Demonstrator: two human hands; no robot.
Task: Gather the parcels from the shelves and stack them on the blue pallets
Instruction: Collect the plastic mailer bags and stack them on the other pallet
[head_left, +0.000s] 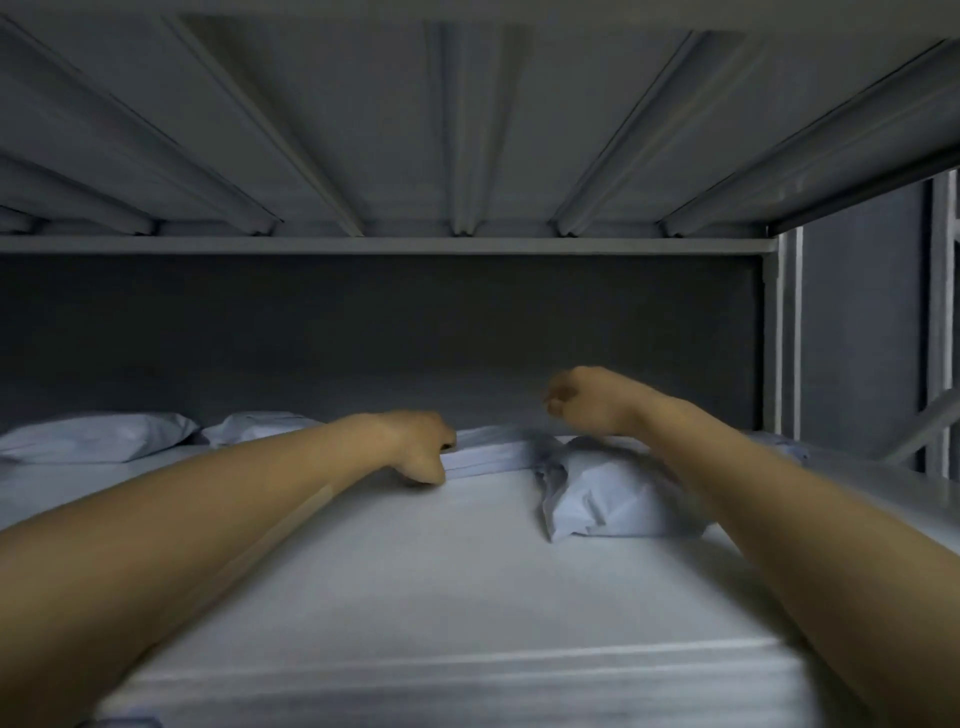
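Observation:
Both my arms reach deep into a grey metal shelf (395, 561). My left hand (421, 447) grips the near edge of a flat pale-blue parcel (488, 452) lying on the shelf. My right hand (582, 397) hovers above a puffy pale-blue parcel (608, 499), fingers loosely curled, holding nothing. Two more pale-blue parcels lie at the back left, a larger parcel (93, 436) and a smaller parcel (260, 423). No blue pallet is in view.
The ribbed underside of the upper shelf (467, 130) hangs low overhead. A dark back wall (363, 322) closes the bay. Metal uprights (784, 332) and a brace stand at the right. The shelf's front edge (441, 670) runs below my arms.

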